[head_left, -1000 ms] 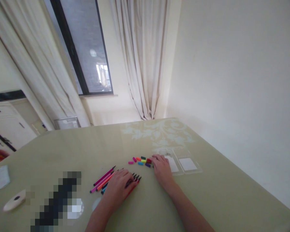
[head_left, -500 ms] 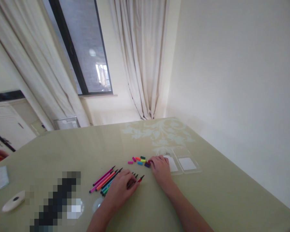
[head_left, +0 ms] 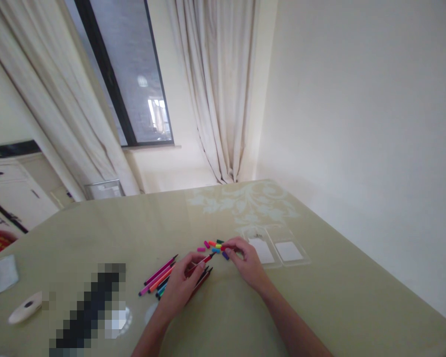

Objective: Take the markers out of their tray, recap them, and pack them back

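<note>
My left hand (head_left: pixel 184 277) is closed around a red felt-tip pen (head_left: pixel 207 259), its bare dark tip pointing up and right. Between the thumb and fingers of my right hand (head_left: pixel 245 258) is a small red pen cap (head_left: pixel 224 248), held a little apart from that tip. Under and beside my left hand lie several uncapped felt-tip pens (head_left: pixel 159 277) in pink, orange, black, blue and green. Loose coloured caps (head_left: pixel 209 244) are scattered on the table just beyond the hands, some partly hidden by my right fingers.
An opened clear plastic case (head_left: pixel 290 251) with white inserts lies right of my right hand on the green table (head_left: pixel 319 297). At the left are a pale oval object (head_left: pixel 25 307), a light folded cloth or packet (head_left: pixel 0 277) and a pixelated dark patch (head_left: pixel 89 307).
My left hand has lifted the red pen off the others and up toward the caps. My right hand has picked up the red cap and turned it toward the pen tip.
</note>
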A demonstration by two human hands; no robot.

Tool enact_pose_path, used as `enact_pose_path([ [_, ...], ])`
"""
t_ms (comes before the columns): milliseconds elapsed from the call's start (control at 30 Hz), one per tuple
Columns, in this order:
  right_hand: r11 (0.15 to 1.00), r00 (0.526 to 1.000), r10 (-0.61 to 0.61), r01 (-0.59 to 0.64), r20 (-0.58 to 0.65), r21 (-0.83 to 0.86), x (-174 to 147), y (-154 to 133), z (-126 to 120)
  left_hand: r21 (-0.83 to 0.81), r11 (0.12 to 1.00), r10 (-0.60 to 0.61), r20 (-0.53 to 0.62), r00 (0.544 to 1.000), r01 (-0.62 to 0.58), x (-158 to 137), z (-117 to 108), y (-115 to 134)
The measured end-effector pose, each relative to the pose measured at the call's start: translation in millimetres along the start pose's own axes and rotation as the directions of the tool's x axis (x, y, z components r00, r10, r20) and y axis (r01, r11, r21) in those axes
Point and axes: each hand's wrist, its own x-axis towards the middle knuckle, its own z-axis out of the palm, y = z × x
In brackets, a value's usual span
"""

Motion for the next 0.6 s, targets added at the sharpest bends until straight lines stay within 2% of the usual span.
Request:
enact_pose_path([
  [267, 0.987, 0.998, 0.014, -0.024, 0.062, 0.157, -3.7, 1.5, 3.7, 0.028, 1.0, 0.012, -0.001, 1.0, -0.012, -0.9, -2.5, -1.2],
  [433, 0.991, 0.999, 0.017, -0.022, 0.041, 0.128, -3.2, -2.2, 2.2, 0.002, 1.0, 0.004, 0.022, 1.0, -0.004, 0.5, -4.1, 0.0],
  [600, 0.993, 0.994, -0.005, -0.008, 0.107, 0.116, -2.9, -4.1, 1.3, -0.05, 0.999, 0.011, 0.049, 0.999, -0.008, 0.1, -3.5, 4.2],
])
